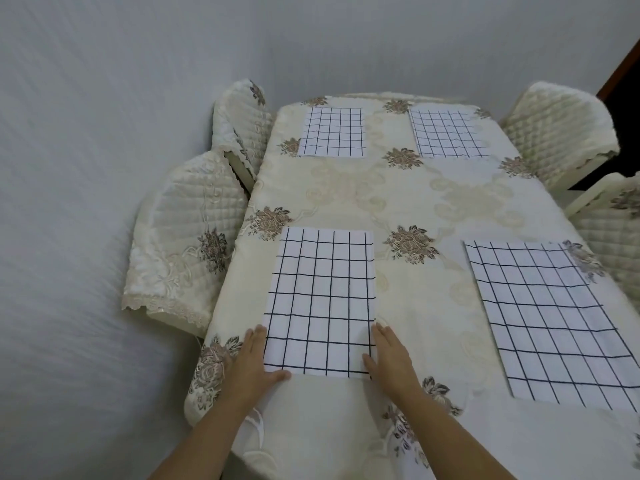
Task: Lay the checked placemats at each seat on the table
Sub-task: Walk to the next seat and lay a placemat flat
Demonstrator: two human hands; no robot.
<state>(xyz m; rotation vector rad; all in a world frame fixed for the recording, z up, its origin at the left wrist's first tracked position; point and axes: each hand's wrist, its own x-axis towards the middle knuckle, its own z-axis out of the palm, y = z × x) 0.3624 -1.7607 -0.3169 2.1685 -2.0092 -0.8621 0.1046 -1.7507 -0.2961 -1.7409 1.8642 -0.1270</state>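
Two bare forearms show at 6 o'clock, the left forearm [204, 434] and right forearm [460, 441], both uncovered to the frame's edge. The left grip [251, 363] and right grip [391, 358] are bare too, with slender fingers.

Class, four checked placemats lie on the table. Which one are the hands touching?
The near left placemat: the left hand and right hand rest flat against its two sides. It alone has hands on it.
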